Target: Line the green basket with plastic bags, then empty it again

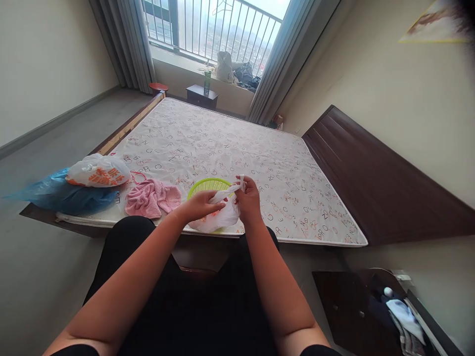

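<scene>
Both of my hands grip a thin white plastic bag [218, 219] at the near edge of the mattress. My left hand [202, 205] has its fingers closed around the bag's twisted handle. Higher up and to the right, my right hand [248, 200] pinches the handle's end between thumb and fingers. Orange print shows faintly on the bag; what it holds, if anything, I cannot make out. Just behind the bag is a lime-green plastic basket [208, 185], partly covered by my hands and the bag. A crumpled pink towel [152, 198] lies to the left of my left hand.
Further left, a white plastic bag with orange print [98, 170] rests on a blue plastic bag [70, 195]. The patterned mattress [222, 138] stretches toward the window. A dark headboard [374, 178] stands at right, and a nightstand [202, 96] beyond the far edge.
</scene>
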`<state>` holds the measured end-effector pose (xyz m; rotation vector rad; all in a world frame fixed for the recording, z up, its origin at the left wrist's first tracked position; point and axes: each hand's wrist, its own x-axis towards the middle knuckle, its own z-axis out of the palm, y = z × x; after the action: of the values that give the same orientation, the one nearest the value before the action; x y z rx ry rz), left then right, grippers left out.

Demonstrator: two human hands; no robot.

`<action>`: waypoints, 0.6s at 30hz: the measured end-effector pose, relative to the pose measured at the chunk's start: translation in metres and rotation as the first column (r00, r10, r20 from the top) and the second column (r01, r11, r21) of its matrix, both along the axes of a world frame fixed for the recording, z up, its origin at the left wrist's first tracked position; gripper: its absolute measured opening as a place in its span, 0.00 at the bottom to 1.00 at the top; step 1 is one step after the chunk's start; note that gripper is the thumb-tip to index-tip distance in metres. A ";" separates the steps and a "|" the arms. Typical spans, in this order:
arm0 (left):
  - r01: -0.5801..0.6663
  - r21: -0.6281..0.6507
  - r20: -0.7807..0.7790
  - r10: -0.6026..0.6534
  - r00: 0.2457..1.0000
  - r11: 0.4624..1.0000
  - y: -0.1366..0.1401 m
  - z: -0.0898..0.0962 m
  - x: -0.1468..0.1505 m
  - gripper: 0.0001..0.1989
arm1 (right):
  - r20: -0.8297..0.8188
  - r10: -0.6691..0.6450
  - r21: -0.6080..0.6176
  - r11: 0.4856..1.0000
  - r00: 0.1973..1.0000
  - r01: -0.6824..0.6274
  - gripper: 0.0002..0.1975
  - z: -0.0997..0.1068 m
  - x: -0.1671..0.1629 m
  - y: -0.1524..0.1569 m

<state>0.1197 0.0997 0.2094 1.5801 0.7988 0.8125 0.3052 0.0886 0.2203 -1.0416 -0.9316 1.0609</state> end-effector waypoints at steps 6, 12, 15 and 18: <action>0.085 -0.350 0.243 0.003 0.970 0.933 0.004 -0.016 0.001 0.19 | -0.048 0.083 -0.093 0.992 0.995 -0.087 0.20 -0.015 0.013 0.004; -0.122 -0.588 0.612 0.539 0.579 0.800 0.021 -0.027 -0.013 0.11 | -0.050 0.073 -0.110 0.991 0.996 -0.079 0.23 -0.027 0.041 0.008; -0.125 -0.707 0.618 0.694 0.371 0.696 0.032 -0.035 -0.026 0.10 | -0.257 -0.037 -0.039 0.999 0.966 0.028 0.19 -0.035 0.057 0.011; -0.151 -0.772 0.572 0.779 0.257 0.617 0.037 -0.043 -0.032 0.17 | -0.423 -0.125 -0.029 0.992 0.898 0.124 0.17 -0.050 0.068 0.015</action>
<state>0.0878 0.1372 0.1664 0.0793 0.6122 1.5222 0.3727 0.1036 0.1703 -0.8125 -0.5031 1.1213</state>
